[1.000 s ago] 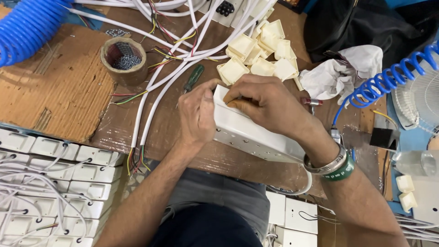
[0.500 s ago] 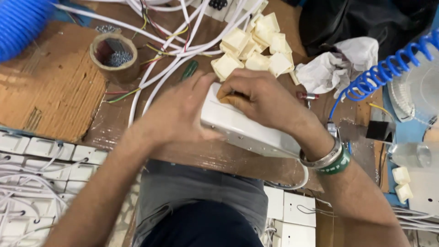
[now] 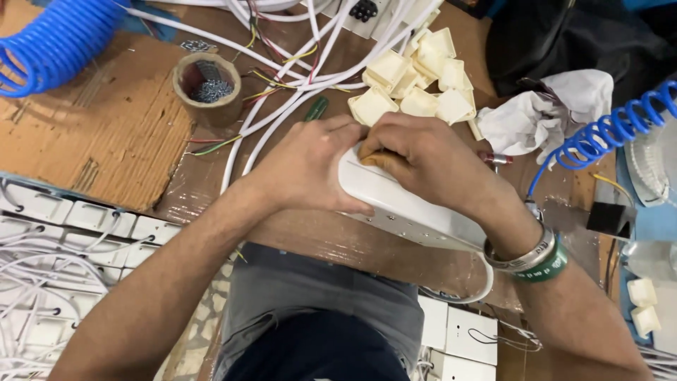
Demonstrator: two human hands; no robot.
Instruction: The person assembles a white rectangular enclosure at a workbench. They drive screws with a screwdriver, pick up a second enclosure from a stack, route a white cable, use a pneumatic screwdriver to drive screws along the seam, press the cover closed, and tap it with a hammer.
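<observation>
Left hand (image 3: 307,166) clasps the smooth white plastic power strip (image 3: 412,212); right hand (image 3: 423,159) curls fingertips onto its end; cream plastic caps (image 3: 416,81) at twelve o'clock.

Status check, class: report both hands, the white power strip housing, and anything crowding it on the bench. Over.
Left hand and right hand both gripping white power strip housing. Housing tilted on bench. White cables and cream plastic caps crowd behind.

Long white plastic power-strip housing (image 3: 409,212), tilted diag. on brown bench edge, far end under both hands.
</observation>
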